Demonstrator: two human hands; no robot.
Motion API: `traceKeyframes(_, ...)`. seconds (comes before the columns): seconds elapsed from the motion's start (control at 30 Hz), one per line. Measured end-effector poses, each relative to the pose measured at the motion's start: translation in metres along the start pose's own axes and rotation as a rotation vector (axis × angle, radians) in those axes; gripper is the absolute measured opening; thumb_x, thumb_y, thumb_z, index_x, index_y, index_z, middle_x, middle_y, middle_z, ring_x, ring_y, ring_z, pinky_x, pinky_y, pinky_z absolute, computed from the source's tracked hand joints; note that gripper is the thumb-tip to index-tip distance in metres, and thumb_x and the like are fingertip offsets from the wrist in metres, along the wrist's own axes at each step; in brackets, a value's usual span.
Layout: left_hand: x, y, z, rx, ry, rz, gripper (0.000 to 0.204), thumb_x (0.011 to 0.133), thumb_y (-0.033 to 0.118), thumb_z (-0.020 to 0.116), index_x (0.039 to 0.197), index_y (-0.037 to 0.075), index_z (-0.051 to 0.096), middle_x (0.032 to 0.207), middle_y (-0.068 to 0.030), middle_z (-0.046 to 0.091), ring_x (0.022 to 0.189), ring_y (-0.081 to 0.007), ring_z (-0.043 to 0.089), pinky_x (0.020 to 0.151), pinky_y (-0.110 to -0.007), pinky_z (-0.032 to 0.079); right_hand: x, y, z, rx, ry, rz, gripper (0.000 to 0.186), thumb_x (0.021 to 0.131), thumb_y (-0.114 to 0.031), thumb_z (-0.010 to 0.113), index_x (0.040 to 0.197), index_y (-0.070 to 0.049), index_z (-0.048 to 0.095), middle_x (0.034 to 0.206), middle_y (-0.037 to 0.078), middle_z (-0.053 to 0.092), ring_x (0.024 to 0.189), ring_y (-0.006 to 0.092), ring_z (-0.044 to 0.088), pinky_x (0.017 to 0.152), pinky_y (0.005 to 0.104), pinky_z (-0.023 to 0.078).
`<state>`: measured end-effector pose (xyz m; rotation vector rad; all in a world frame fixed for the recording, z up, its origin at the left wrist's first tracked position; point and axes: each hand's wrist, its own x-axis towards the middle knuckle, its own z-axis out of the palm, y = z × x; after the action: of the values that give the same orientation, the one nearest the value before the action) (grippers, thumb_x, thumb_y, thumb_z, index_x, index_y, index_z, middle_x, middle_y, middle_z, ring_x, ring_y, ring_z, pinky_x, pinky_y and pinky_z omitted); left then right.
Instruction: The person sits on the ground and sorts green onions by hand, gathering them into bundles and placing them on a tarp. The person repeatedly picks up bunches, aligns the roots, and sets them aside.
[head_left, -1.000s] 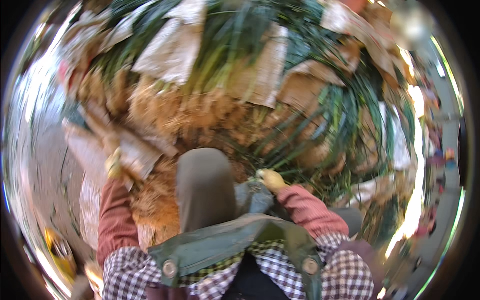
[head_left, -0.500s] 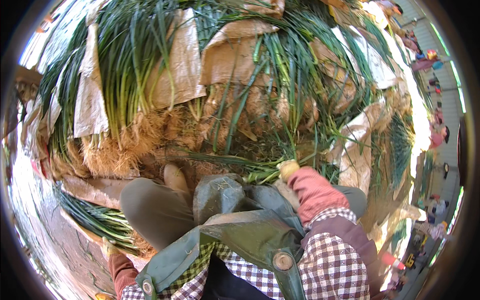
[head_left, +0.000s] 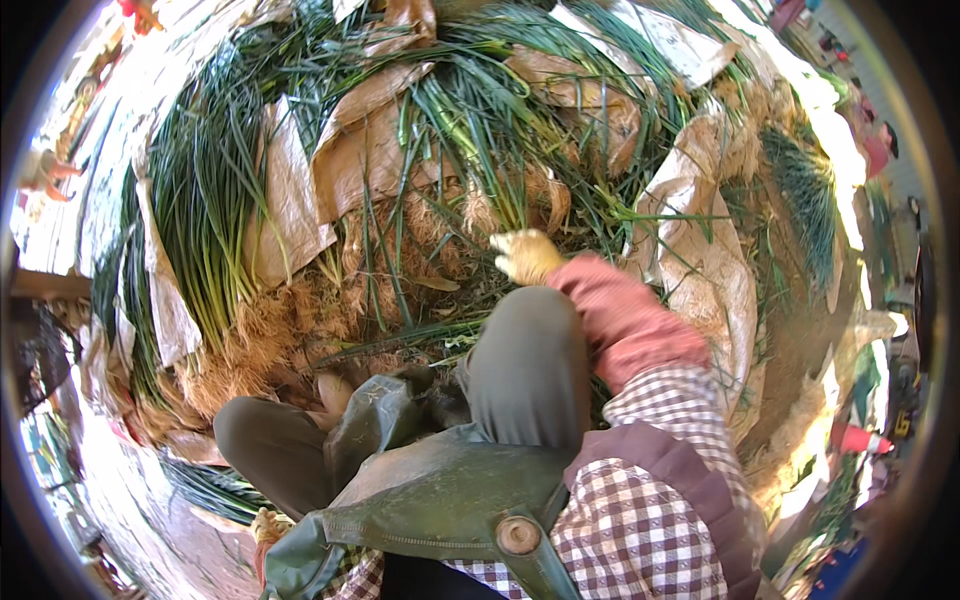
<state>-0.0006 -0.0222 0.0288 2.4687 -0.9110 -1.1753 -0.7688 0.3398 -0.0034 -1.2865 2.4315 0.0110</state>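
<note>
My right hand [head_left: 526, 257], in a pale yellow glove, reaches forward past my raised right knee. Its fingers are stretched and a little apart, with nothing visible in them. Just ahead of the fingertips lies a loose clump of spring onions [head_left: 508, 200], roots toward me. Low on the left, my left hand [head_left: 268, 525] rests by a smaller bundle of spring onions [head_left: 215, 487]. That hand is small in view and partly behind my green apron, so its grip does not show. A big heap of spring onions [head_left: 205, 230] with tan roots lies at the left.
Tan woven sacking [head_left: 365, 150] lies among the spring onions, and another sheet [head_left: 700, 270] lies at the right. More spring onions [head_left: 805, 195] are beyond it. A red and white cone [head_left: 862, 440] stands far right. Another person's hand [head_left: 50, 175] shows at the far left.
My right hand has left the cut stalks by my lap and moved forward. My right knee has come up. My left hand stays by the small bundle. The view has turned to the right.
</note>
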Motion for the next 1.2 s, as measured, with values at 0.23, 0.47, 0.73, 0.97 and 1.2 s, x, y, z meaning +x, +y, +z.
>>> traceKeyframes(0.23, -0.013, 0.076, -0.026, 0.068, -0.11, 0.157, 0.038, 0.088, 0.048, 0.053, 0.074, 0.013, 0.053, 0.067, -0.001, 0.052, 0.049, -0.0162, 0.045, 0.04, -0.031, 0.036, -0.136, -0.022, 0.142, 0.083, -0.049, 0.402, 0.035, 0.093, -0.038, 0.043, 0.112, -0.013, 0.059, 0.11, 0.007, 0.062, 0.107, 0.0239, 0.055, 0.096, 0.047, 0.036)
traceKeyframes(0.47, -0.132, 0.245, 0.045, -0.07, -0.498, 0.909, 0.033, 0.093, 0.042, 0.05, 0.089, 0.01, 0.059, 0.07, 0.0006, 0.055, 0.053, -0.0075, 0.044, 0.046, -0.02, 0.032, -0.296, 0.011, 0.182, -0.043, -0.05, 0.253, 0.021, 0.086, -0.02, 0.045, 0.084, -0.016, 0.066, 0.085, 0.004, 0.067, 0.082, 0.0243, 0.066, 0.068, 0.0435, 0.048)
traceKeyframes(0.73, -0.354, 0.332, 0.225, 0.269, -0.58, 1.247, 0.032, 0.089, 0.035, 0.058, 0.101, 0.007, 0.066, 0.096, -0.005, 0.065, 0.076, -0.0136, 0.06, 0.071, -0.026, 0.051, -0.346, 0.005, 0.167, 0.242, -0.41, 0.447, 0.023, 0.08, -0.022, 0.052, 0.087, -0.008, 0.07, 0.085, 0.012, 0.068, 0.077, 0.0324, 0.066, 0.069, 0.0435, 0.051)
traceKeyframes(0.97, -0.416, 0.267, 0.354, 0.468, -0.85, 1.148, 0.03, 0.089, 0.036, 0.06, 0.092, 0.008, 0.068, 0.08, -0.0028, 0.066, 0.067, -0.0107, 0.06, 0.065, -0.027, 0.05, -0.069, -0.001, 0.04, 0.404, 0.359, 0.392, 0.031, 0.089, -0.037, 0.053, 0.099, -0.009, 0.058, 0.085, 0.011, 0.066, 0.078, 0.0299, 0.065, 0.066, 0.0415, 0.05)
traceKeyframes(1.2, -0.39, 0.235, 0.405, 0.506, -1.148, 0.937, 0.025, 0.091, 0.024, 0.06, 0.101, 0.001, 0.065, 0.09, -0.0055, 0.065, 0.068, -0.0113, 0.06, 0.062, -0.025, 0.05, 0.055, 0.02, 0.024, 0.938, 0.384, 0.46, 0.038, 0.084, -0.043, 0.064, 0.094, -0.006, 0.065, 0.077, 0.012, 0.067, 0.072, 0.0286, 0.065, 0.065, 0.0404, 0.049)
